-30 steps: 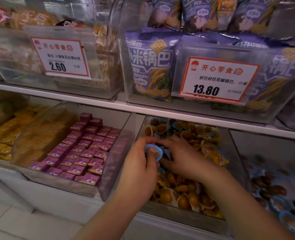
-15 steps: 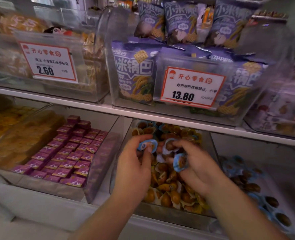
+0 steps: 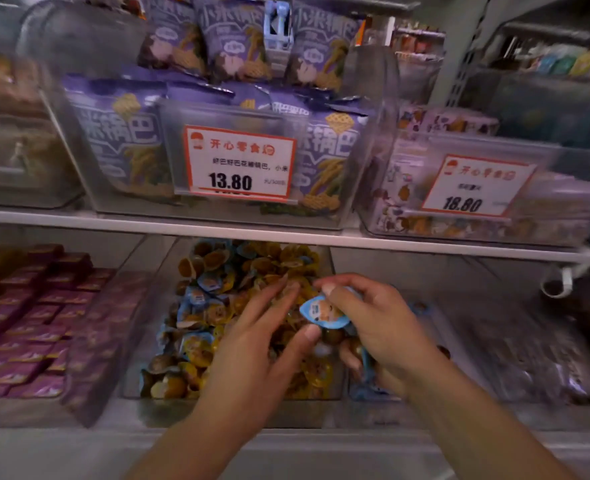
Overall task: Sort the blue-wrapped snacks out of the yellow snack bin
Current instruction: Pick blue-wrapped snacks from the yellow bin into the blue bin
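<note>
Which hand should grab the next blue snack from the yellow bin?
Left, probably. The left hand lies open over the yellow snack bin, beside loose blue-wrapped snacks. The right hand already grips a blue-wrapped snack.

I find the shelving dim and evenly lit with a cool purplish cast, and the space under the white shelf edge [image 3: 286,237] lies in soft shadow. Motion blur smears the outer parts of the view, worst on the purple boxes [image 3: 26,327] at left and the clear bins at right, while the 13.80 price tag [image 3: 239,163] in the middle reads sharp. I note wide-angle bending of straight lines toward the edges and faint sheen on the clear bin fronts.
</note>
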